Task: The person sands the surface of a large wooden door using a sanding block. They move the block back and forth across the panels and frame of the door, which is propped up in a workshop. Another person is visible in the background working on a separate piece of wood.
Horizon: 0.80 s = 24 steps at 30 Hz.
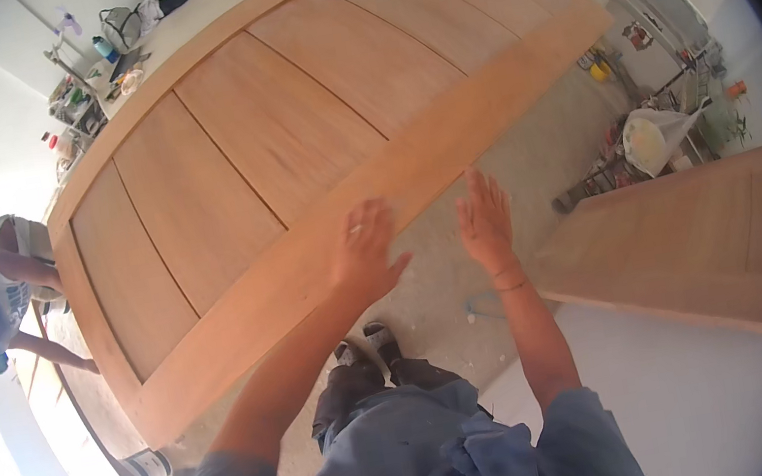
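Note:
Before me lies a large wooden door panel [298, 94], flat, with a plain frame around several boards parted by dark grooves. My left hand [365, 248] is over the near rail [431, 129] of its frame, palm down, fingers apart, with a ring on one finger. Whether it touches the wood I cannot tell. Just off the panel's near edge, my right hand [485, 218] is raised above the floor, its fingers extended and nothing in it. A thin band circles the right wrist.
A co-worker [13, 274] bends at the panel's left end. On the right another wooden panel [688, 241] juts out near a plastic bag [657, 138] and tools. A bottle [105, 48] and a bag [121, 27] stand beyond the far edge. A bucket [147, 469] is at lower left.

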Available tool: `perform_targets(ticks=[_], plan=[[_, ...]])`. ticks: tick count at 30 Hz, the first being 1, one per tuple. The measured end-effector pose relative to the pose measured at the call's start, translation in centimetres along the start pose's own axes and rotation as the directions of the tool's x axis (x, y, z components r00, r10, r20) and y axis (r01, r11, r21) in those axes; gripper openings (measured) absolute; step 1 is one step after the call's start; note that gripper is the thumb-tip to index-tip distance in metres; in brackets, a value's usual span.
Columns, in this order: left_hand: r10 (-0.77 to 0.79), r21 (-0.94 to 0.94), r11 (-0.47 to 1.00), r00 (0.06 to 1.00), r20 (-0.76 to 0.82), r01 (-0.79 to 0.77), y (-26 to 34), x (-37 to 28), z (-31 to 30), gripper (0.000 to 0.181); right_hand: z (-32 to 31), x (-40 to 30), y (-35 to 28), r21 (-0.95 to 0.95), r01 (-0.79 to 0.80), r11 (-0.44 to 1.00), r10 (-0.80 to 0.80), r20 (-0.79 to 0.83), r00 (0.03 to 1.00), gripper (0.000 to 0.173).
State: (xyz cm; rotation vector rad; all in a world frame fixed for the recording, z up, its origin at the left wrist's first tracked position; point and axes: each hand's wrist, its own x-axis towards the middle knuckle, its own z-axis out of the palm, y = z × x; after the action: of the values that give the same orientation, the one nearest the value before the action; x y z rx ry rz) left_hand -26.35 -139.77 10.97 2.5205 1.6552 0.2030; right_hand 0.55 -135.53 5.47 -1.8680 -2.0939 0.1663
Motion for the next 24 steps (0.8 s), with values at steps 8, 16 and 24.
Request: perform_targets(ticks=[8,16,24], plan=[[0.017,-0.183,0.982,0.994,-0.108,-0.037,2.0,6.1,2.8,0.082,20.4,-28.6,14.9,0.155,-0.505,0.849,-0.007,0.959,0.283,0.092],[-0.465,-0.005,0.876,0.843,-0.269,0.482,-9.7,-29.3,-1.4,0.096,13.9,-44.9,13.8,-0.099,-0.828,0.552,0.522,0.815,0.250,0.088],[-0.817,0.064,0.533,0.533,-0.223,0.844,-11.5,-48.2,-2.4,0.059,2.5,-7.6,2.9,0.345,-0.131,0.929,0.196,-0.159,0.968,0.065]])
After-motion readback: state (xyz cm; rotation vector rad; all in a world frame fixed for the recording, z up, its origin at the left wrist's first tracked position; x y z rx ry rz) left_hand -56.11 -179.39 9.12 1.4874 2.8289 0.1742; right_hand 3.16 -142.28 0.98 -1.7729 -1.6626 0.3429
